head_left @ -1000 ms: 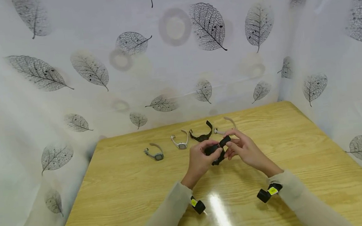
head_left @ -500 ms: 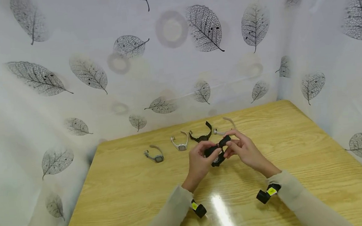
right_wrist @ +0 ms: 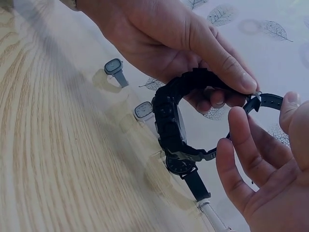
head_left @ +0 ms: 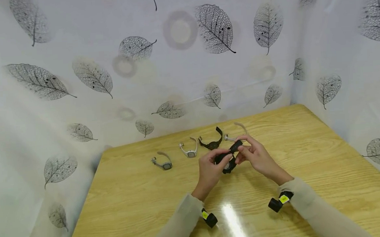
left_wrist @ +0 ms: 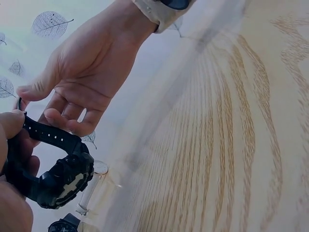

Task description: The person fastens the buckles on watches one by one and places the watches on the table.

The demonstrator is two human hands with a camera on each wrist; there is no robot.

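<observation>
A chunky black wristwatch [right_wrist: 171, 123] is held up above the table between both hands, its strap bent into a loop. My left hand [head_left: 210, 171] pinches the buckle side of the strap between thumb and fingers. With thumb and forefinger, my right hand [head_left: 260, 159] pinches the strap's free end [right_wrist: 271, 100], which extends past the metal buckle [right_wrist: 256, 96] in the right wrist view. Punched holes show along the black strap [left_wrist: 50, 134] in the left wrist view. The watch's dial is turned mostly away there. Fingers partly cover the watch in the head view.
Behind the hands, several watches lie in a row on the wooden table [head_left: 133, 203]: a grey one [head_left: 166, 165], a white one [head_left: 190, 154], a black one [head_left: 213, 145] and a pale-strapped one [head_left: 230, 138] partly behind my right hand. A leaf-patterned curtain [head_left: 174, 72] surrounds the table.
Both hands stay nearly in place. The strap end in the right fingers has tilted slightly, and the watch beneath has shifted a little. The head view has moved slightly.
</observation>
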